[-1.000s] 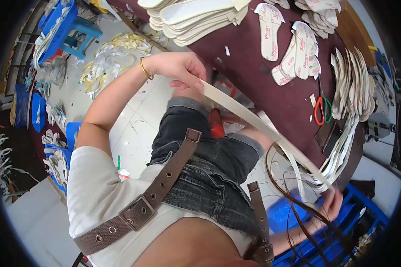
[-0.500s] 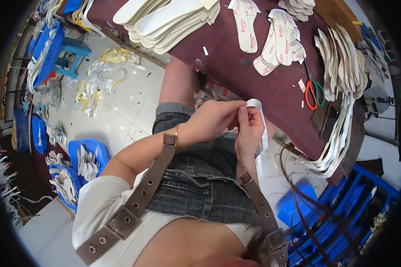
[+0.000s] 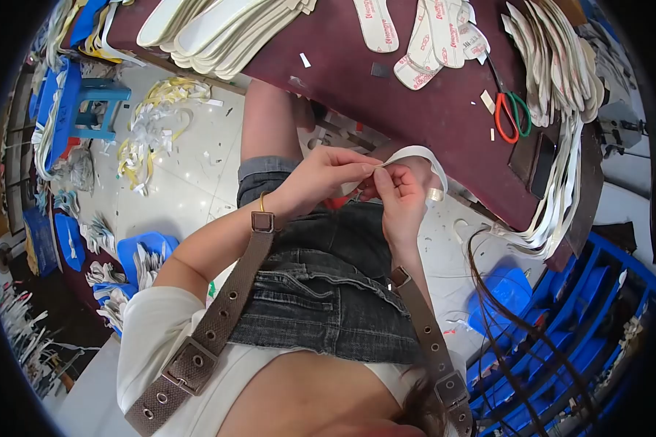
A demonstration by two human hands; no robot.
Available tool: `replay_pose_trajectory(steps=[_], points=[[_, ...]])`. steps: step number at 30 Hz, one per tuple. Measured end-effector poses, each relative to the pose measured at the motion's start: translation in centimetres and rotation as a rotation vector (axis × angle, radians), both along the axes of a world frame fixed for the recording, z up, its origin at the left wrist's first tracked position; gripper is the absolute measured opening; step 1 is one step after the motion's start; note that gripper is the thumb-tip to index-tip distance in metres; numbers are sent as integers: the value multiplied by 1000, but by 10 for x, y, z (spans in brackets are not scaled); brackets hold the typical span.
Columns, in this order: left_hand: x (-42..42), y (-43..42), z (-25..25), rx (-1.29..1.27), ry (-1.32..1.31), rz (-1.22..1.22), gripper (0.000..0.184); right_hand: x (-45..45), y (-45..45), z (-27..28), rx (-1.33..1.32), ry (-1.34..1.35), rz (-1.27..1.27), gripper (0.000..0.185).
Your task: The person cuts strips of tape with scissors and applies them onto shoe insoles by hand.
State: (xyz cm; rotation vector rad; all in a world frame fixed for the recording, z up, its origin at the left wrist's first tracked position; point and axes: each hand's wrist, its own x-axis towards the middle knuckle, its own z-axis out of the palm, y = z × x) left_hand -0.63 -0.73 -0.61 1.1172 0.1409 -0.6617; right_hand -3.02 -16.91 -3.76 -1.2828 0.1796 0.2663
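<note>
A narrow white strip (image 3: 424, 154) is pinched between the fingertips of both hands, above my lap at the table's front edge. My left hand (image 3: 321, 178) holds its end with thumb and fingers closed. Close beside it, my right hand (image 3: 402, 204) grips the strip between thumb and curled fingers. From there the strip arches over the right hand, and its far end hangs down to the right. The exact spot where the fingertips meet is partly hidden.
On the dark red table (image 3: 328, 87) lie stacked pale insoles (image 3: 219, 40), printed insoles (image 3: 434, 36) and scissors (image 3: 504, 120) with orange and green handles. More insoles (image 3: 554, 65) and long white strips (image 3: 554, 211) are at the right. A blue rack (image 3: 568, 328) stands below.
The view has shifted, so the table things sit higher and further left. The strip, hanging straight down beside the right hand before, now bows out in a wider arc. Both hands still pinch it.
</note>
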Motion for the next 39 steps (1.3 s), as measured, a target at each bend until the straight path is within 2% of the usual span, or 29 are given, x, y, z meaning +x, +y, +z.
replay_pose_trajectory(steps=[2, 4, 9, 11, 12, 13, 15, 16, 17, 18, 19, 20, 21, 22, 23, 24, 25, 26, 27, 29, 30, 32, 33, 35, 36, 37, 38, 39], points=[[-1, 1, -1, 14, 42, 16, 27, -2, 0, 2, 74, 19, -38, 16], [0, 1, 1, -89, 224, 25, 26, -2, -2, -1, 35, 8, -19, 16], [-2, -9, -9, -87, 242, 38, 24, -2, -6, 3, -50, 40, 33, 20], [0, -11, -8, -70, 228, 66, 23, -6, -16, 14, -205, -3, 135, 12], [4, -8, -10, -60, 84, 225, 22, -12, -32, 24, -151, -4, 112, 10], [8, -4, -12, -52, -55, 386, 21, -18, -60, 42, 95, -33, 6, 9], [26, 41, 13, 73, -82, 582, 20, -29, -136, 82, 809, -207, -145, 14], [26, 62, 19, 211, -82, 609, 20, -33, -174, 106, 1046, -303, -164, 18], [23, 89, 12, 390, -70, 714, 20, -38, -214, 128, 1116, -390, -215, 22], [19, 135, -5, 479, -220, 674, 20, -40, -240, 146, 1065, -460, -305, 16], [15, 166, -5, 603, -276, 812, 19, -48, -286, 158, 915, -519, -529, 5], [8, 214, -22, 617, -268, 954, 18, -62, -329, 164, 1185, -521, -484, 9], [-6, 253, -28, 663, -246, 938, 17, -77, -387, 167, 1020, -573, -575, 9], [-19, 295, -33, 707, -233, 927, 17, -82, -413, 177, 991, -588, -619, 10], [-38, 352, -57, 812, -238, 858, 19, -83, -428, 186, 965, -601, -662, 10], [-54, 391, -75, 883, -199, 896, 22, -82, -443, 191, 966, -599, -661, 10], [-75, 446, -99, 1159, -114, 844, 26, -79, -456, 194, 946, -566, -617, 11], [-87, 466, -103, 1376, 27, 874, 27, -76, -460, 196, 924, -528, -577, 11], [-102, 484, -113, 1382, 32, 874, 27, -72, -457, 197, 1002, -502, -519, 11], [-114, 488, -118, 2094, 353, 86, 31, -61, -455, 201, 606, -413, -554, 10], [-106, 468, -121, 2118, 16, 173, 34, -59, -444, 200, 711, -421, -430, 8], [-72, 386, -128, 1996, -580, 302, 44, -71, -417, 204, 635, -448, -397, 9], [-46, 291, -98, 1707, -810, 355, 43, -79, -410, 205, 561, -477, -356, 10], [-35, 176, -70, 1120, -994, -107, 57, -102, -395, 207, 557, -413, -300, 24], [-30, 118, -55, 806, -942, -332, 64, -131, -430, 199, 396, -315, -330, 27], [-19, 88, -56, 876, -1198, -506, 68, -137, -417, 188, 56, -235, -611, 27], [-20, 74, -78, 862, -1104, -542, 65, -144, -406, 176, -362, 4, -873, 27], [-22, 67, -100, 847, -1013, -580, 62, -149, -391, 164, -629, 300, -1063, 28]])
